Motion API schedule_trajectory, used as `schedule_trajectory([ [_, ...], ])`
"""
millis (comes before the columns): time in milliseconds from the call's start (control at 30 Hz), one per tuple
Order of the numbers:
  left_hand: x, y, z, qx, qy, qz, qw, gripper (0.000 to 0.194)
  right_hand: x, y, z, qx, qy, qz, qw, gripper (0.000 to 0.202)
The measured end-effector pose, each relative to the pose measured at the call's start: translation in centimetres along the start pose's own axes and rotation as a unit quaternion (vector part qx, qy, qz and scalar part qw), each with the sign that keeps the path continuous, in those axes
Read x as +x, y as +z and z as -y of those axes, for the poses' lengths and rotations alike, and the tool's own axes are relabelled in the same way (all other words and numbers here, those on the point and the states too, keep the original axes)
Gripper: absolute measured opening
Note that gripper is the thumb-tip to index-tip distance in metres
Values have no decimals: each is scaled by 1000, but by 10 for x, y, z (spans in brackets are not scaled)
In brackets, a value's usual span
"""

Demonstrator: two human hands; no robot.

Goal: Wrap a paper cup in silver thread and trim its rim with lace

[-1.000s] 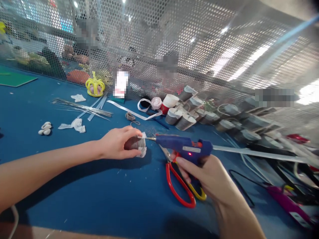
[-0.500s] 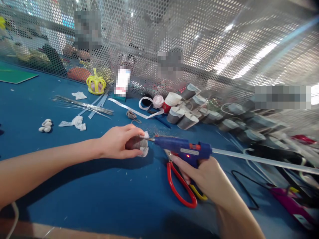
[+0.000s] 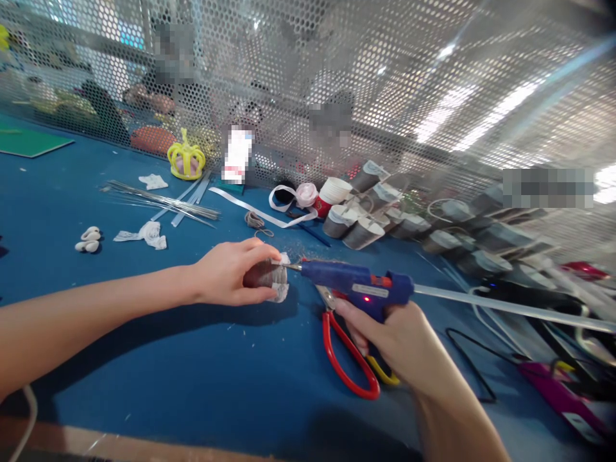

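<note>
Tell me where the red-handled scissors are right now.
In the head view, the scissors lie on the blue table, right of centre, partly beneath the blue glue gun and the right hand.

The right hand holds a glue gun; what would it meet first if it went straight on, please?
The glue gun in the right hand would probably meet the grey cylinder in the left hand first; the nozzle looks to be at the white rim, though depth is unclear.

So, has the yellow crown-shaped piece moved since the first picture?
No. The yellow crown-shaped piece keeps its place beyond the thin wires; only the view shifted slightly.
</note>
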State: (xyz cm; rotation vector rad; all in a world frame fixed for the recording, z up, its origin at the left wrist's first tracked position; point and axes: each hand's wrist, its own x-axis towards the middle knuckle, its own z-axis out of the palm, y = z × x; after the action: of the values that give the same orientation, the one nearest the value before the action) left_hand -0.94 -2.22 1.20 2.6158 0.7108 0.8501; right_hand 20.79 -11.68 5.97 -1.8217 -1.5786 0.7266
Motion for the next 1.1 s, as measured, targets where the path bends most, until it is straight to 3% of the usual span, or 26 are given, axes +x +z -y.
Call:
schedule_trajectory([
  [667, 3, -4, -6, -58, -21, -19, 998, 41, 1, -5, -2, 19, 7, 64, 998, 48],
  [1100, 4, -6, -10, -122, -65, 0, 990, 39, 4, -7, -10, 34, -5, 85, 996, 49],
])
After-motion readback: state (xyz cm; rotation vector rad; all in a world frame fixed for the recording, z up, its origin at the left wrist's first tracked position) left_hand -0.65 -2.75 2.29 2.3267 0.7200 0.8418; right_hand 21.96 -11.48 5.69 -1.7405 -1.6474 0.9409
